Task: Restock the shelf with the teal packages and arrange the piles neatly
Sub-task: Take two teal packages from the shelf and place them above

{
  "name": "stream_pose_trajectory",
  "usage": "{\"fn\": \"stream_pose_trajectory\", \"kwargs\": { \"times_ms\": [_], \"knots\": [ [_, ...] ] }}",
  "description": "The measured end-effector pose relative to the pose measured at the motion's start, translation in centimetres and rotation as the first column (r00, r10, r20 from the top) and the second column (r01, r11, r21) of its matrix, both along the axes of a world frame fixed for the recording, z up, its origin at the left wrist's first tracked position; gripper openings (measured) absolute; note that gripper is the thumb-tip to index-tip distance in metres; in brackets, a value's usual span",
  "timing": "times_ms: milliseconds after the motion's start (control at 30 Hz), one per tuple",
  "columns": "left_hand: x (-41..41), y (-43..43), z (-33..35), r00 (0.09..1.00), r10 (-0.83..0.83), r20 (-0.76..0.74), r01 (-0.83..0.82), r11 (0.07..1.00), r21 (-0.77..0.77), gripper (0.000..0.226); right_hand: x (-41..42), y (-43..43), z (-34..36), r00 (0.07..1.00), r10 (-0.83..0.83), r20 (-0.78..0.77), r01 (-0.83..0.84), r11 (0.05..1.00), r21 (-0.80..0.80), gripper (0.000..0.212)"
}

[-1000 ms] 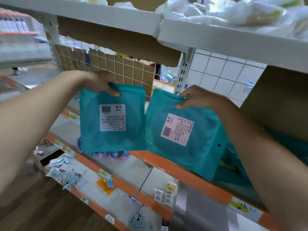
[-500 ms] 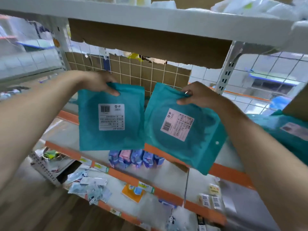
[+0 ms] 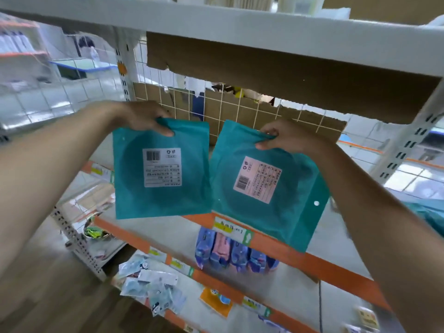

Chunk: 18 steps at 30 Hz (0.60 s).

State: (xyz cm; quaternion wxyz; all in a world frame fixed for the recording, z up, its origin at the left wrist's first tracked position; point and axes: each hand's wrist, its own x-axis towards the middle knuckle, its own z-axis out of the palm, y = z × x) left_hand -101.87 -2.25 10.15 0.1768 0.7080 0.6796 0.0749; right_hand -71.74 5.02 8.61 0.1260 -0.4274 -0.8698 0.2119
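Observation:
Two flat teal packages hang in front of the shelf. My left hand (image 3: 144, 120) pinches the top edge of the left teal package (image 3: 134, 198), which hangs straight and carries a white barcode label. My right hand (image 3: 286, 138) pinches the top of the right teal package (image 3: 283, 217), which is tilted clockwise and has a pinkish label. Their inner edges nearly touch. Both hang above the grey shelf board with its orange front edge (image 3: 288, 246). A pile of more teal packages (image 3: 430, 210) shows at the far right on that shelf.
An upper white shelf (image 3: 240, 27) with hanging torn cardboard (image 3: 288, 75) sits just above my hands. A wire grid back panel (image 3: 240, 114) stands behind. Blue and pink packets (image 3: 230, 253) lie on the shelf below, small white packets (image 3: 153, 289) lower left. White uprights flank the bay.
The view has swung left, so the teal pile slid toward the right edge. Both hands kept their packages, which spread slightly apart.

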Motion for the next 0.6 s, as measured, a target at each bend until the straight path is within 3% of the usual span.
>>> {"fn": "stream_pose_trajectory", "kwargs": {
  "times_ms": [267,600],
  "knots": [
    [-6.5,3.8,0.4,0.998,0.033,0.056,-0.033,0.999,-0.002,0.009,-7.2,4.2,0.9,1.000,0.011,-0.001,-0.011,1.000,-0.022,0.030],
    [-12.1,8.9,-0.5,0.986,-0.126,0.110,0.134,0.989,-0.065,0.013,-12.2,4.4,-0.2,0.989,-0.147,-0.002,0.147,0.989,-0.028,0.019]
  ]
}}
